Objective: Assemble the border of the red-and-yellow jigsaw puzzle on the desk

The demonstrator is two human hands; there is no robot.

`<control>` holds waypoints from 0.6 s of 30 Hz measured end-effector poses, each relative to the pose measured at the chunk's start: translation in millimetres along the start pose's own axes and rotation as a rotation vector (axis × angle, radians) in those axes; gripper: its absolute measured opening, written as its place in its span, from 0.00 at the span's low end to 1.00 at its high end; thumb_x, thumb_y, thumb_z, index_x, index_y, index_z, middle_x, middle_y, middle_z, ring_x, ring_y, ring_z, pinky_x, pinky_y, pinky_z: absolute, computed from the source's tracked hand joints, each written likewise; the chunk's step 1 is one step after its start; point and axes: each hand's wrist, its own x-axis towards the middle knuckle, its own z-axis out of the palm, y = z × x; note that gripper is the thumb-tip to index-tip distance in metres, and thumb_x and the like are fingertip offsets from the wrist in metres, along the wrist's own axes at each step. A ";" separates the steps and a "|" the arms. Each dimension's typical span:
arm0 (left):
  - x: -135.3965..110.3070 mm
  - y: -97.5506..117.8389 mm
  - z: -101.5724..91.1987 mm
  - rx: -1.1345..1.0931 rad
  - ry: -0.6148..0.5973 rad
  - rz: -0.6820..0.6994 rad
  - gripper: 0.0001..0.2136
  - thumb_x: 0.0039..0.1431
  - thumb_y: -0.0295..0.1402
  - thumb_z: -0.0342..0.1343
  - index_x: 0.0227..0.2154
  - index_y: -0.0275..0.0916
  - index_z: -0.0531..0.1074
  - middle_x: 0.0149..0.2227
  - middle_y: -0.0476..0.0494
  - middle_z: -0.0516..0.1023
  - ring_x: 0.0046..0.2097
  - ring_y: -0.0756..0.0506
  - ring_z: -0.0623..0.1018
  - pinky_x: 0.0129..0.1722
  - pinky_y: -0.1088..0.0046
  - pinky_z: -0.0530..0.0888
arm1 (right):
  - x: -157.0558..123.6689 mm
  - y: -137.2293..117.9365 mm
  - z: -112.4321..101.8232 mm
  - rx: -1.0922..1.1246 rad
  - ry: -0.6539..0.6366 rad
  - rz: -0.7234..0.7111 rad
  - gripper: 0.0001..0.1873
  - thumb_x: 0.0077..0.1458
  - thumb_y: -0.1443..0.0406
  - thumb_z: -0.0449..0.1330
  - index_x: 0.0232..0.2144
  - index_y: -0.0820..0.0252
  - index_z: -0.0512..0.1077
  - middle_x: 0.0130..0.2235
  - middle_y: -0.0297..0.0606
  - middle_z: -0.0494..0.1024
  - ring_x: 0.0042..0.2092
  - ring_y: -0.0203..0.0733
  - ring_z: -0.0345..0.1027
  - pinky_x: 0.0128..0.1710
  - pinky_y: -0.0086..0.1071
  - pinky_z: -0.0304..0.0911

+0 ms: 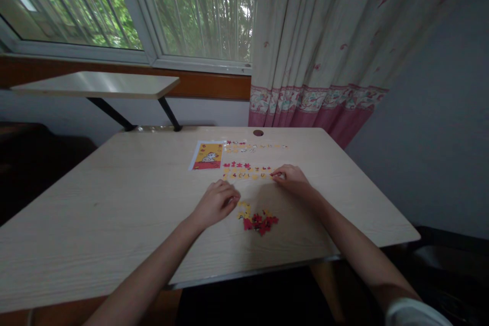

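Nearest on the pale wooden table (114,224) lies a loose heap of red and yellow puzzle pieces (262,224). Left of it and slightly farther, the left hand (216,202) hangs with fingers curled inward; whether they grip anything cannot be told. To the right and farther, the right hand (293,180) pinches a small reddish piece (273,174) at the right end of the nearer rows of pieces (241,165). Left of these lies a printed picture sheet (209,157). More rows run farther back, before the curtain (324,35) and window (202,10).
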 end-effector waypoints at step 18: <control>1.4 1.2 2.4 -0.081 -0.096 0.012 0.06 0.58 0.34 0.53 0.35 0.42 0.74 0.35 0.46 0.74 0.42 0.44 0.69 0.42 0.67 0.63 | -10.1 -20.3 17.4 0.026 0.190 -0.282 0.07 0.55 0.65 0.57 0.31 0.58 0.75 0.33 0.37 0.78 0.36 0.37 0.69 0.38 0.32 0.57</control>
